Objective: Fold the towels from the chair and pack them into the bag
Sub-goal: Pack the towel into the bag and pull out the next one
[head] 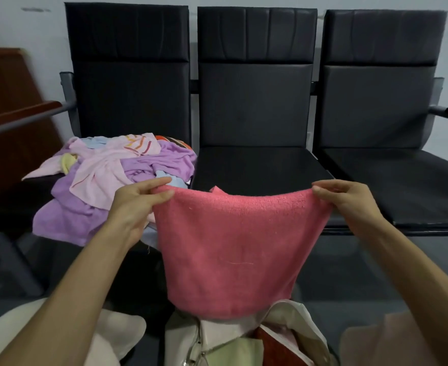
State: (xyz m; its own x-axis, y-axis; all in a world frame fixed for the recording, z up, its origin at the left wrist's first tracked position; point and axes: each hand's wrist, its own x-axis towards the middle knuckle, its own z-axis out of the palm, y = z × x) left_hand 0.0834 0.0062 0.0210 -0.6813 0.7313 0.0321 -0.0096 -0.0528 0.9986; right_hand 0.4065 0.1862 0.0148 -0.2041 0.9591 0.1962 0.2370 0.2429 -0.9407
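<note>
A pink towel (233, 249) hangs spread out in front of me, in front of the middle seat. My left hand (138, 204) pinches its top left corner and my right hand (347, 202) pinches its top right corner. The towel's lower edge hangs just above an open cream bag (291, 336) at the bottom of the view, which holds folded pale green and red cloth. On the left chair seat lies a heap of unfolded towels (117, 180), purple, pale pink, yellow and light blue.
A row of three black padded chairs (257, 101) stands against the wall. The middle seat (257, 167) and right seat (402, 180) are bare. A brown wooden piece of furniture (11, 101) stands at the far left. Grey floor lies below.
</note>
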